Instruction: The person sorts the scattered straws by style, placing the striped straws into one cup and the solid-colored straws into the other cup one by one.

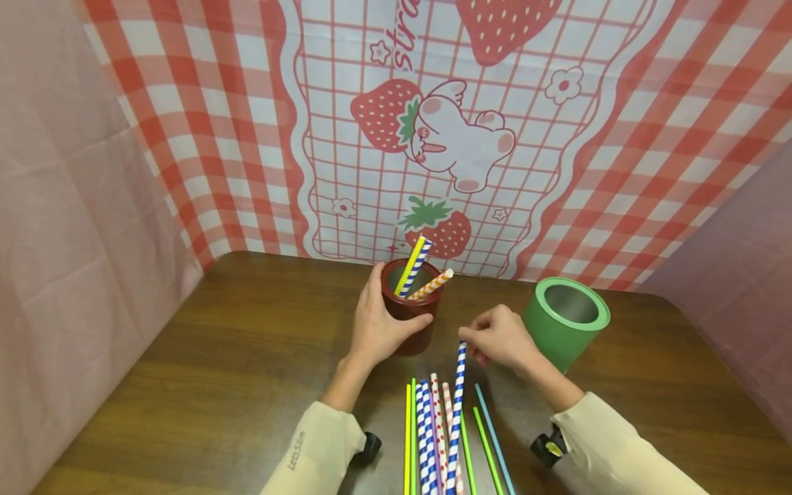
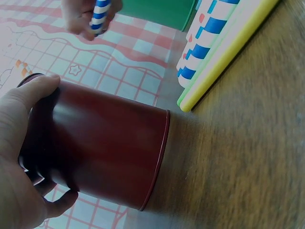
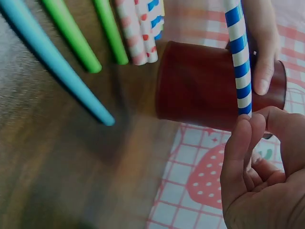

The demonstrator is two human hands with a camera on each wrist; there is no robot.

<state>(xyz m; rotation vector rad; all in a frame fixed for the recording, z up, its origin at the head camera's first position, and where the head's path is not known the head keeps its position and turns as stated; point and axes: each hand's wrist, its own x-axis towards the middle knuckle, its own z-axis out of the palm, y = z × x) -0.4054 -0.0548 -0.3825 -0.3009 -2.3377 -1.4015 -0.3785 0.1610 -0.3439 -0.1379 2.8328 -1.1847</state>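
Around the dark red can (image 1: 413, 337) my left hand (image 1: 379, 330) is wrapped, its thumb across the front near the rim. Out of that can stick a yellow straw (image 1: 410, 267), a blue-striped straw (image 1: 417, 265) and an orange-patterned straw (image 1: 434, 283). My right hand (image 1: 498, 337) pinches the top end of another blue-and-white striped straw (image 1: 456, 405) between thumb and fingers, just right of the can. In the right wrist view this striped straw (image 3: 240, 62) passes in front of the red can (image 3: 200, 86).
Several straws (image 1: 427, 440) in various colours and patterns lie side by side at the table's near edge. A blue straw (image 1: 493, 436) lies at their right end. A green can (image 1: 564, 330) stands at the right, behind my right forearm. A checked cloth (image 1: 235, 124) hangs behind the wooden table (image 1: 247, 357).
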